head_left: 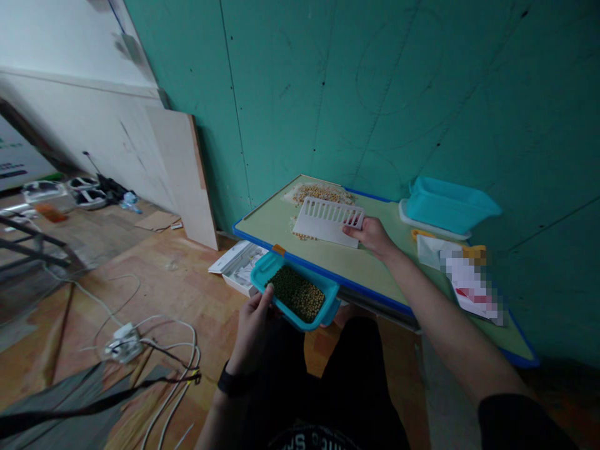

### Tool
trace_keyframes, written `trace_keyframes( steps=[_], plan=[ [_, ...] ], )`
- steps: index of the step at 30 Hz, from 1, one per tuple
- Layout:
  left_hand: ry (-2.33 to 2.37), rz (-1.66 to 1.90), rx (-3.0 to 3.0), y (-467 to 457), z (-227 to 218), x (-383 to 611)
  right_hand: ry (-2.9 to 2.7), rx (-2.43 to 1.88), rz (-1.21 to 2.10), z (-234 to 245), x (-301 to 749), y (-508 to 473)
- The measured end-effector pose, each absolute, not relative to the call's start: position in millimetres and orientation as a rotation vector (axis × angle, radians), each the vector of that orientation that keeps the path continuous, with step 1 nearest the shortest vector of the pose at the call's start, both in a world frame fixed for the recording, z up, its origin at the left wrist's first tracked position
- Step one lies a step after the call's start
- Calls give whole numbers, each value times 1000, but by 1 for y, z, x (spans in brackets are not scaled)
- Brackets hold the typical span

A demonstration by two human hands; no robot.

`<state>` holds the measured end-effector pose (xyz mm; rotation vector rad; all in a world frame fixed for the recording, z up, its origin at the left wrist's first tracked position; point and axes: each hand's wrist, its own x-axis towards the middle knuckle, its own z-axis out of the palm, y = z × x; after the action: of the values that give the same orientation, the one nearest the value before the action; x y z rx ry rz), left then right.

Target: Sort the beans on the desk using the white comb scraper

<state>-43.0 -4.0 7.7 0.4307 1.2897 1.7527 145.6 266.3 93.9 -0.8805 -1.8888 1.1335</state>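
My left hand (pixel 254 319) grips the near edge of a blue plastic tray (pixel 332 300), thumb over the rim. Dark green beans (pixel 288 284) fill the tray's left part and yellowish beans (pixel 310 301) its right part. The tray is held at the table's front edge, slightly below the top. Over the table, my right hand (pixel 370 235) is closed on the right end of a white plastic scraper (pixel 323 228) with a row of slots. Behind the scraper lies a pile of mixed yellowish grains (pixel 323 192); a few loose grains (pixel 304 237) show at its near side.
The pale green table (pixel 384 269) has a blue edge and stands against a green wall (pixel 300 94). A blue bin (pixel 447 203) stands at the back right, near a cloth (pixel 429 250). An open white box (pixel 241 265) is below the table's left side. Cables and a power strip (pixel 124 342) lie on the floor.
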Motion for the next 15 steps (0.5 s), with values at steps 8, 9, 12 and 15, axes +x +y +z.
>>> trace_keyframes(
  steps=[8, 9, 12, 15],
  plan=[
    [1271, 1757, 432, -3, 4, -44, -1896, -850, 1180, 95, 145, 262],
    [1271, 1754, 431, -3, 4, -44, -1898, -849, 1188, 96, 145, 261],
    [1279, 1746, 433, -4, 5, -43, -1900, -851, 1206, 97, 145, 258],
    [1269, 1757, 423, -4, 7, -43, -1899, -847, 1208, 98, 145, 256]
  ],
)
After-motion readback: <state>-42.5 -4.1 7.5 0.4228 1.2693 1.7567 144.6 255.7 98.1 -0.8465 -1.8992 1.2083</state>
